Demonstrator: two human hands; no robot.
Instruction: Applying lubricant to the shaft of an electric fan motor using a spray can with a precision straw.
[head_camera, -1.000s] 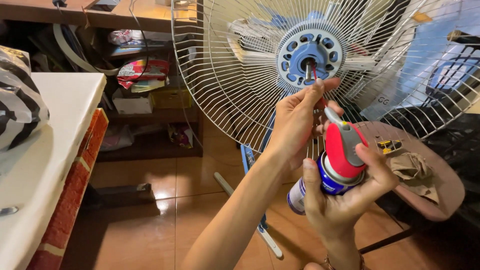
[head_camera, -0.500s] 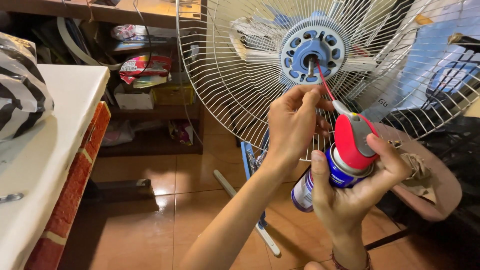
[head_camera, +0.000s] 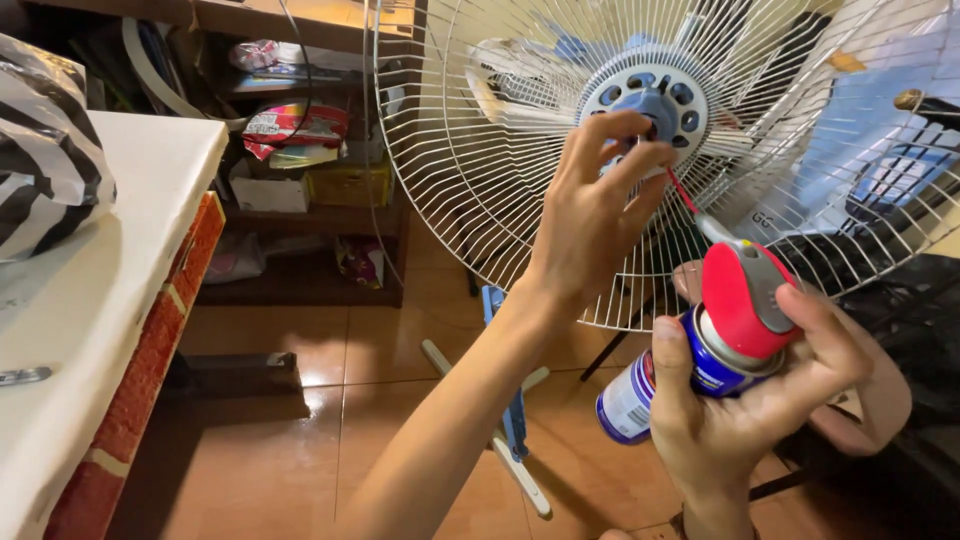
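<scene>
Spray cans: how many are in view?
1. The spray can, blue with a red cap, is held in the right hand, below the fan guard. Shelf clutter may hide others.

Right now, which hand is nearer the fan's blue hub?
Left. The left hand has its fingertips at the blue hub; the right hand is lower down, holding the spray can.

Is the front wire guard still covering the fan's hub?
No: the left hand reaches the blue-grey hub directly, with only the white rear wire grille behind it.
</scene>
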